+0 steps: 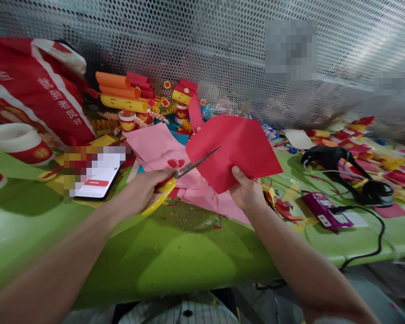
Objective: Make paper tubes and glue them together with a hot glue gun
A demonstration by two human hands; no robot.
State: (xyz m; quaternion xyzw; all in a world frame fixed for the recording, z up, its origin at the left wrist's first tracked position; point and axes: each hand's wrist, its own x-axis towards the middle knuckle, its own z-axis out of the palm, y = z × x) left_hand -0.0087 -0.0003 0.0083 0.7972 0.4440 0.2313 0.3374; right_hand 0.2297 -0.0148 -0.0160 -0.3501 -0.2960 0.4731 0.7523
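My left hand is closed round the yellow handles of a pair of scissors. One long metal blade lies over the left part of a sheet of red paper; whether the other blade is beneath, I cannot tell. My right hand pinches the sheet's lower edge, thumb on top and fingers hidden behind it. A narrow red strip curls up at the sheet's upper left. Beneath are sheets of pink paper, with small rounded red paper pieces near the scissors' pivot.
Paper figures stand along the back. At left are a phone, a paper cup and a red bag. A black headband-like device, a purple box with a cable, and paper scraps lie right on the green table.
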